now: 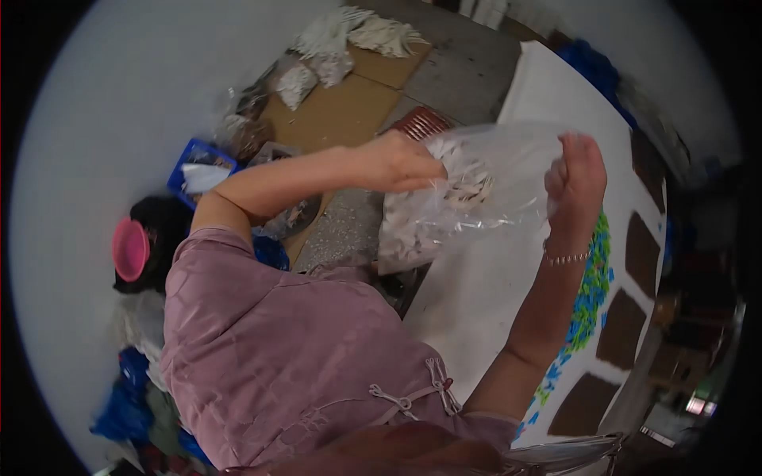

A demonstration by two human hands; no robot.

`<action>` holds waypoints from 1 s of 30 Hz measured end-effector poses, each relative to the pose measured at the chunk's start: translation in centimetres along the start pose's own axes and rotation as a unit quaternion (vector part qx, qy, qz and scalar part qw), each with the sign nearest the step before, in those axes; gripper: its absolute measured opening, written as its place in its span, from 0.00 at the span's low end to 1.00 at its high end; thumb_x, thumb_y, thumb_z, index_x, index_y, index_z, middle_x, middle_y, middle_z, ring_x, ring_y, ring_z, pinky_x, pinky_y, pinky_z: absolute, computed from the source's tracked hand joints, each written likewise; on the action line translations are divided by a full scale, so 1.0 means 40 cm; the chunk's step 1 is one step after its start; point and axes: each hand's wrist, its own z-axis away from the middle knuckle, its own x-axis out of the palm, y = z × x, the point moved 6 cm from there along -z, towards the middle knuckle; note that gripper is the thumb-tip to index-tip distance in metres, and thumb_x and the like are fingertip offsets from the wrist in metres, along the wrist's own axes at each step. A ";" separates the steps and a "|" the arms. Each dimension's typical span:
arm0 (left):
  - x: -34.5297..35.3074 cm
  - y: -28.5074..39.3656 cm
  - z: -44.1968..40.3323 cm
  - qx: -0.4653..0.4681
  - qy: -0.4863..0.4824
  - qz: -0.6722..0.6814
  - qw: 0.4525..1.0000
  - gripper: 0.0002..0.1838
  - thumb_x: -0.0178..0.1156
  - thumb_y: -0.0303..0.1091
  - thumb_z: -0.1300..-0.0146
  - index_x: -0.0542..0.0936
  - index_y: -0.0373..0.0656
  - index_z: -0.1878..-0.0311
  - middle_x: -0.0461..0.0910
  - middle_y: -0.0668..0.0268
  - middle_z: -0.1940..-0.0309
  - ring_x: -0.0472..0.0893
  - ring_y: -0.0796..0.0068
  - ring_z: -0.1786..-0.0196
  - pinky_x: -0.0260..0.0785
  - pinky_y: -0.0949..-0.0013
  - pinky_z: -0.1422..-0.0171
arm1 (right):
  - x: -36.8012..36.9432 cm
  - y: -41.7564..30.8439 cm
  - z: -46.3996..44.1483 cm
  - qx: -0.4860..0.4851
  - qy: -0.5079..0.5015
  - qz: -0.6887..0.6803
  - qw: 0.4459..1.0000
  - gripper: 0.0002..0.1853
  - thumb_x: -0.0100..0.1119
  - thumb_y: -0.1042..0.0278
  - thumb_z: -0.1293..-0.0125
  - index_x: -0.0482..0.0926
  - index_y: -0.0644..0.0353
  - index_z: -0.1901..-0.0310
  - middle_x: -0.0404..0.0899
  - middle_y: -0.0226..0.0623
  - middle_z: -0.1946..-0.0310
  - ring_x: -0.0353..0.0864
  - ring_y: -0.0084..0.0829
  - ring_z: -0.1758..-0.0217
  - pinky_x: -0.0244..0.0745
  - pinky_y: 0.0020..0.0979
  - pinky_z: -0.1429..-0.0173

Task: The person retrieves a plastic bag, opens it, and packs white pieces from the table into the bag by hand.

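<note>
A clear plastic bag [468, 186] with many small whitish pieces inside hangs between my two hands. My left hand [405, 165] is closed on the bag's upper left edge. At the bag's right side, my right hand [578, 166] is a fist around the plastic. The bag's lower part hangs beside the edge of a white table [468, 305]. What lies inside my fists is hidden.
Green and blue small pieces [589, 297] form a strip on the table, with dark brown squares [621, 329] beyond. A red crate [421, 124], blue basket [200, 170], pink bowl [131, 250] and white bundles [385, 36] stand to the left and back.
</note>
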 end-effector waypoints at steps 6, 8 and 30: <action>0.097 0.049 0.267 -0.127 0.116 0.056 0.983 0.18 0.62 0.32 0.45 0.77 0.44 0.50 0.75 0.62 0.65 0.78 0.62 0.64 0.70 0.63 0.66 | 0.220 0.329 0.118 0.068 -0.155 0.066 0.983 0.07 0.54 0.67 0.35 0.74 0.59 0.68 0.67 0.18 0.82 0.59 0.09 0.79 0.54 0.16 0.77; 0.089 0.048 0.326 -0.208 0.294 0.007 0.933 0.24 0.65 0.32 0.48 0.76 0.47 0.45 0.74 0.62 0.61 0.78 0.62 0.63 0.70 0.62 0.67 | 0.317 0.370 0.199 0.042 -0.250 0.098 0.962 0.07 0.55 0.68 0.35 0.75 0.61 0.69 0.67 0.21 0.83 0.60 0.10 0.78 0.57 0.17 0.75; 0.154 -0.691 0.823 -0.576 0.317 0.164 0.735 0.20 0.53 0.44 0.36 0.74 0.35 0.74 0.71 0.50 0.81 0.73 0.60 0.77 0.65 0.60 0.68 | 0.085 1.063 0.418 0.288 -0.147 0.479 0.816 0.20 0.51 0.52 0.39 0.79 0.63 0.63 0.80 0.49 0.66 0.80 0.46 0.59 0.73 0.40 0.55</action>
